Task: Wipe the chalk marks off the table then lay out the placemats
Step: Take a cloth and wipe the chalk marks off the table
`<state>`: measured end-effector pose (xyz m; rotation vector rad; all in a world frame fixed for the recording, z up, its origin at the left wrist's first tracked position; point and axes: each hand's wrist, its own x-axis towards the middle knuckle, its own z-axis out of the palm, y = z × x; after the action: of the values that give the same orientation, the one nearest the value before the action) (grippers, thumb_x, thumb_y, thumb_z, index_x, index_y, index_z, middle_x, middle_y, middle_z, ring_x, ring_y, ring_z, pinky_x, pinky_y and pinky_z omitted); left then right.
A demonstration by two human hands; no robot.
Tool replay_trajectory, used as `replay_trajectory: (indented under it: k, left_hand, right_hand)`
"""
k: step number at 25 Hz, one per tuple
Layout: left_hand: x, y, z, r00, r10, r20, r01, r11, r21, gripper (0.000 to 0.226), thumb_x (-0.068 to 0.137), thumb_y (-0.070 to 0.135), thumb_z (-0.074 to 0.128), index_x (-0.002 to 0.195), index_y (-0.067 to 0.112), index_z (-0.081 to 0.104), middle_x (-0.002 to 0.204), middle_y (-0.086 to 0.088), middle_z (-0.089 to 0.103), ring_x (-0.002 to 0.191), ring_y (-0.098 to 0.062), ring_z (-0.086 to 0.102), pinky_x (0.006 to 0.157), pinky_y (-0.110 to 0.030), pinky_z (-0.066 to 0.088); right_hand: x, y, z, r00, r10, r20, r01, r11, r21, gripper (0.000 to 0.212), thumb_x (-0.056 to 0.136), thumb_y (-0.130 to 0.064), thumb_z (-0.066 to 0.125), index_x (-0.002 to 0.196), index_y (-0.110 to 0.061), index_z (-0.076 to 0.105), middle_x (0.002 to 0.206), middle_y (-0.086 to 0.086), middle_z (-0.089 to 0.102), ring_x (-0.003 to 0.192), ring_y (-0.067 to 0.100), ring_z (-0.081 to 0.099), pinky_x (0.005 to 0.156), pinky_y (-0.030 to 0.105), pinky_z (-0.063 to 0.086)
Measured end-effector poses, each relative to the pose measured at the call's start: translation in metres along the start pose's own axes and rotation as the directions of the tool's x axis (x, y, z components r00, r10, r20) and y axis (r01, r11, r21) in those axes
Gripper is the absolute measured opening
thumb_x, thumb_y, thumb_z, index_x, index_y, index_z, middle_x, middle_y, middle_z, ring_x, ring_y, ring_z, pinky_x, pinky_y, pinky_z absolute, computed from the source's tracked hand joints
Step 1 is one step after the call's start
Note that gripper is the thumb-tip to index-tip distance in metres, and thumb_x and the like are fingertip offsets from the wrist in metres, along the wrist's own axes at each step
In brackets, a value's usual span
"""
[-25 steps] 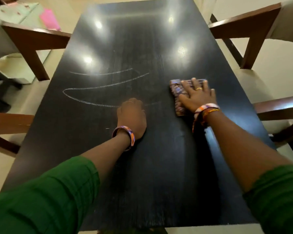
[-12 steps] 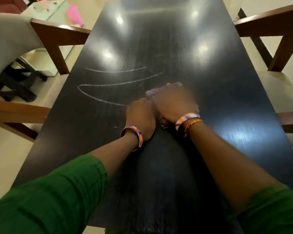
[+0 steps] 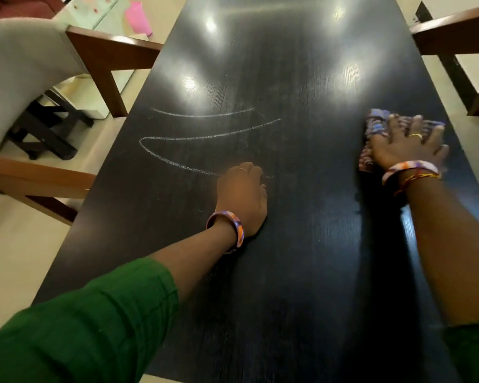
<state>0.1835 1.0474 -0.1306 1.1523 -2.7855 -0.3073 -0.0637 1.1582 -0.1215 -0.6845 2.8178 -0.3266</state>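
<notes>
The patterned cloth [image 3: 374,134] lay near the right edge of the dark surface [image 3: 302,258], its long axis running toward and away from the person. The right hand [image 3: 407,147] pressed flat on it with fingers [image 3: 393,125] spread and nearly straight, covering most of it. The chalk marks [image 3: 205,139] sat left of centre: a short curved stroke farther away and a longer hairpin loop nearer, both stretched left to right, the loop closed at its left end. The left hand [image 3: 244,194] rested on the surface at the loop's near right end, fingers curled under into a loose fist; whether it held anything could not be told. Wooden-armed chairs [image 3: 100,56] with pale upholstery stood along both sides, over a light floor. A pink cup [image 3: 137,17] stood on a glass-topped table beyond the left chair.
</notes>
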Motion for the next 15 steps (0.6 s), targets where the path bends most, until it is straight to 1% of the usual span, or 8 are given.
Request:
replay_trajectory:
  k: [2, 4, 5, 7, 9, 12, 15]
  left_hand:
    - [0.000, 0.001, 0.000, 1.000, 0.002, -0.001, -0.002, 1.000, 0.002, 0.031, 0.093, 0.026, 0.040, 0.122, 0.016, 0.046, 0.136, -0.002, 0.040, 0.125, -0.022, 0.035, 0.103, -0.035, 0.026]
    - [-0.001, 0.001, -0.001, 1.000, 0.003, -0.001, -0.003, 1.000, 0.003, 0.032, 0.093, 0.026, 0.041, 0.123, 0.016, 0.046, 0.137, -0.003, 0.040, 0.125, -0.023, 0.035, 0.102, -0.035, 0.026]
    - [-0.001, 0.000, -0.001, 1.000, 0.007, 0.000, -0.007, 1.000, 0.006, 0.033, 0.092, 0.026, 0.041, 0.124, 0.015, 0.045, 0.138, -0.004, 0.039, 0.126, -0.023, 0.035, 0.103, -0.036, 0.026]
    - [-0.002, 0.000, -0.002, 1.000, 0.015, -0.001, -0.015, 1.000, 0.005, 0.035, 0.092, 0.025, 0.042, 0.126, 0.015, 0.045, 0.140, -0.005, 0.039, 0.127, -0.024, 0.034, 0.103, -0.036, 0.026]
    - [-0.003, -0.001, -0.001, 1.000, 0.021, -0.008, -0.021, 1.000, -0.007, 0.034, 0.093, 0.025, 0.041, 0.125, 0.015, 0.045, 0.138, -0.004, 0.039, 0.126, -0.024, 0.035, 0.103, -0.036, 0.026]
    - [-0.002, -0.003, -0.001, 0.999, 0.032, -0.013, -0.033, 0.999, -0.028, 0.032, 0.094, 0.024, 0.039, 0.124, 0.015, 0.045, 0.137, -0.004, 0.040, 0.125, -0.024, 0.036, 0.104, -0.036, 0.027]
    - [0.000, -0.005, 0.001, 0.999, 0.044, 0.005, -0.044, 0.998, -0.043, 0.034, 0.094, 0.024, 0.040, 0.127, 0.014, 0.044, 0.139, -0.005, 0.039, 0.127, -0.024, 0.035, 0.106, -0.038, 0.027]
  right_hand:
    - [-0.029, -0.041, 0.018, 0.990, -0.142, 0.026, 0.142, 0.990, -0.007, 0.057, 0.095, -0.054, 0.024, 0.148, -0.037, 0.012, 0.160, -0.001, -0.001, 0.145, 0.033, -0.007, 0.116, 0.052, -0.001]
    - [-0.059, -0.082, 0.038, 0.948, -0.312, 0.070, 0.315, 0.948, -0.044, 0.056, 0.094, -0.053, 0.026, 0.147, -0.040, 0.010, 0.160, -0.003, -0.002, 0.146, 0.030, -0.008, 0.117, 0.049, -0.001]
    - [-0.069, -0.095, 0.044, 0.924, -0.371, 0.094, 0.377, 0.925, -0.055, 0.056, 0.094, -0.052, 0.026, 0.147, -0.042, 0.010, 0.160, -0.004, -0.002, 0.146, 0.029, -0.008, 0.117, 0.048, -0.001]
    - [-0.072, -0.100, 0.045, 0.896, -0.424, 0.133, 0.434, 0.899, -0.057, 0.056, 0.094, -0.053, 0.027, 0.146, -0.044, 0.009, 0.159, -0.007, -0.003, 0.146, 0.026, -0.008, 0.117, 0.047, -0.001]
    - [-0.061, -0.080, 0.038, 0.912, -0.387, 0.134, 0.395, 0.918, -0.042, 0.055, 0.094, -0.054, 0.026, 0.146, -0.046, 0.009, 0.159, -0.008, -0.003, 0.146, 0.024, -0.008, 0.117, 0.046, 0.000]
    - [-0.047, -0.036, 0.025, 0.981, -0.187, 0.052, 0.188, 0.982, -0.027, 0.059, 0.091, -0.057, 0.026, 0.147, -0.043, 0.012, 0.159, -0.006, 0.000, 0.146, 0.027, -0.007, 0.117, 0.049, 0.000]
    - [-0.050, -0.012, 0.018, 1.000, -0.010, -0.007, 0.009, 0.999, -0.048, 0.062, 0.093, -0.056, 0.028, 0.149, -0.037, 0.010, 0.160, 0.000, 0.001, 0.146, 0.031, -0.007, 0.117, 0.051, 0.001]
